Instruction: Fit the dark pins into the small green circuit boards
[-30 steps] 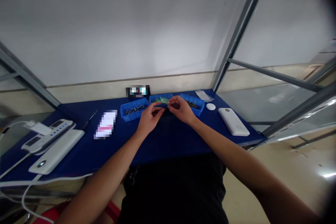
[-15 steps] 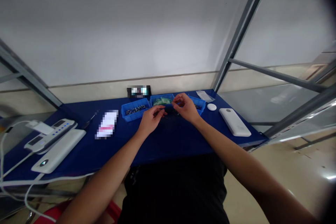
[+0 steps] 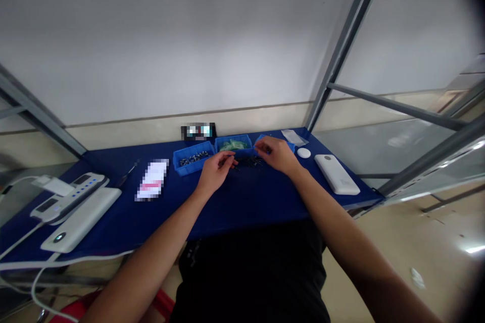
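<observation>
Head view: the right hand (image 3: 278, 154), fingers bent, has shifted rightward to the right blue bin (image 3: 291, 146); dark parts (image 3: 251, 162) lie mid-counter (image 3: 246, 202), toward the back edge, beside the curled left hand (image 3: 214, 170); neither grip is discernible.

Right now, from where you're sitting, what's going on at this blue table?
A person is handling small parts with bare hands. The left hand, fingers bent, is beside small dark pieces on the table; the right hand is at the right blue bin. Whether either hand grips anything is too small to tell. The middle bin holds green stuff.
</observation>
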A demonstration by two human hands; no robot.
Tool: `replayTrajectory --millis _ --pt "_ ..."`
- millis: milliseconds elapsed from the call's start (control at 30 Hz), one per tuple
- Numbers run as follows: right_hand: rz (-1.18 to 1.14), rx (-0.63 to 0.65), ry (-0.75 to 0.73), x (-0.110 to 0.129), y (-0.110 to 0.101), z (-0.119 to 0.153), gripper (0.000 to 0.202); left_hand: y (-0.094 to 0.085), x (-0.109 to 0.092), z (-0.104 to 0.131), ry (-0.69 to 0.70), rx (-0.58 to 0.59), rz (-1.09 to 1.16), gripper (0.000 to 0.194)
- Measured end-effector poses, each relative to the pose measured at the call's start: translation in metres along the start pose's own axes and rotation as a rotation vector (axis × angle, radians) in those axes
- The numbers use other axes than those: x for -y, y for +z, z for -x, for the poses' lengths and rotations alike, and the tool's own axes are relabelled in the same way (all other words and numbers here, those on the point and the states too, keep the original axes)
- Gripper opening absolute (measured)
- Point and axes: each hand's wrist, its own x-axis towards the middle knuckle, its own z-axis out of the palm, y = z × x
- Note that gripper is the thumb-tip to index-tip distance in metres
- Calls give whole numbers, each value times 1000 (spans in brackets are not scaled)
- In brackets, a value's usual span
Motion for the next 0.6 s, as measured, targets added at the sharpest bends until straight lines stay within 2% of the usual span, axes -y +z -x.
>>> replayTrajectory --millis 100,233,400,600 --pt "-13 212 -67 -4 5 2 16 0 0 0 10 -3 -6 27" --pt "7 326 -101 -13 9 4 26 0 0 -1 5 3 -7 30" --pt "43 396 -115 -17 14 5 33 0 1 0 3 8 -17 29" --pt "75 395 -179 -12 18 6 35 0 3 0 5 20 -25 29"
